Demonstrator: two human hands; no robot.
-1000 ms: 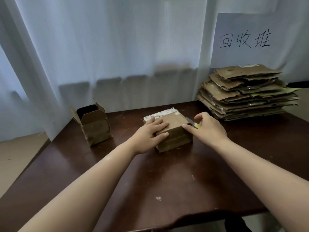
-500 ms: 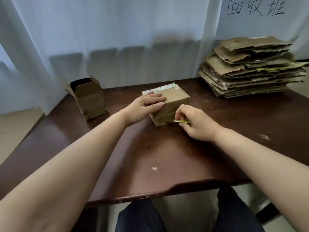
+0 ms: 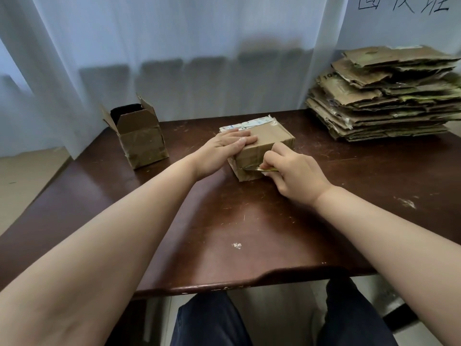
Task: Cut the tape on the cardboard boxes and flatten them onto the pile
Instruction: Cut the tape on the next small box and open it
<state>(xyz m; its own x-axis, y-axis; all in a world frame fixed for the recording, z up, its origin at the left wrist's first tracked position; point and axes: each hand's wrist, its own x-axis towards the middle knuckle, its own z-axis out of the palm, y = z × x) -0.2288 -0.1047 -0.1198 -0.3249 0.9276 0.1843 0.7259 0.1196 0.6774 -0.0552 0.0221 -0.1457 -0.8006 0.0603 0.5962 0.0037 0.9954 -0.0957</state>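
Left hand [image 3: 222,152]: flat, fingers spread on the taped brown cardboard box [image 3: 268,139] at mid dark wooden table [image 3: 249,221].
Right hand [image 3: 296,174]: clenched around a yellow-handled cutter [image 3: 259,169], blade at the box's near side.
Label: white strip [image 3: 245,124] on the box's far edge, print unreadable.
Pile: flattened brown cardboard [image 3: 384,96], far right.

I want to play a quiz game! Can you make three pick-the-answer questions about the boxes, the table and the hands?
1. Where is the pile of flattened cardboard?
A. far right of the table
B. on the floor
C. under the closed box

2. What colour is the table?
A. white
B. dark brown
C. green

3. What state is the small box on the left in?
A. taped shut
B. flattened
C. open at the top

Answers: 1 A, it sits at the table's far right corner. 2 B, the wood is dark brown. 3 C, its flaps stand up. Meanwhile the left hand steadies the closed box and the right hand holds a cutter.
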